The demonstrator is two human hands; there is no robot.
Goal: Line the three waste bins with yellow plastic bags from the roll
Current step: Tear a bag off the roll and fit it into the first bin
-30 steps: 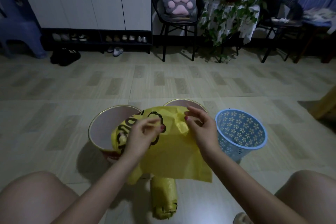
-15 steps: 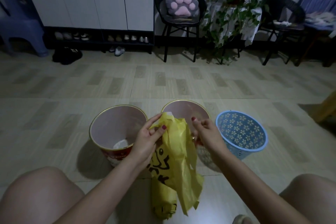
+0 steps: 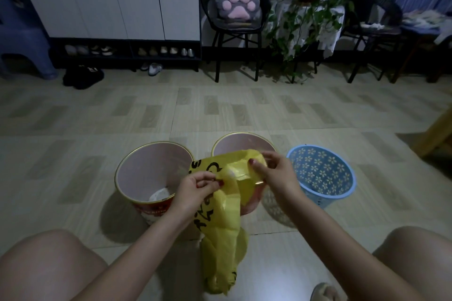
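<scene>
Three bins stand in a row on the floor: a left bin (image 3: pixel 137 166) with a pink inside and gold rim, a matching middle bin (image 3: pixel 234 142), and a blue perforated bin (image 3: pixel 325 176) on the right. I hold a yellow plastic bag (image 3: pixel 225 208) with black print over the gap between the left and middle bins. My left hand (image 3: pixel 195 190) pinches its top edge at the left. My right hand (image 3: pixel 271 168) pinches the top edge at the right, over the middle bin. The bag hangs down to the yellow roll (image 3: pixel 220 276) on the floor between my knees.
Something white lies at the bottom of the left bin. My bare knees (image 3: pixel 49 259) frame the near floor. Far back stand a white cabinet with shoes under it, a black chair with a paw cushion (image 3: pixel 236 2), a leafy plant (image 3: pixel 308 5) and a blue stool (image 3: pixel 22 39).
The bag's top was bunched narrow between my hands half a second ago; now my hands have moved apart and the top edge is spread wider over the middle bin.
</scene>
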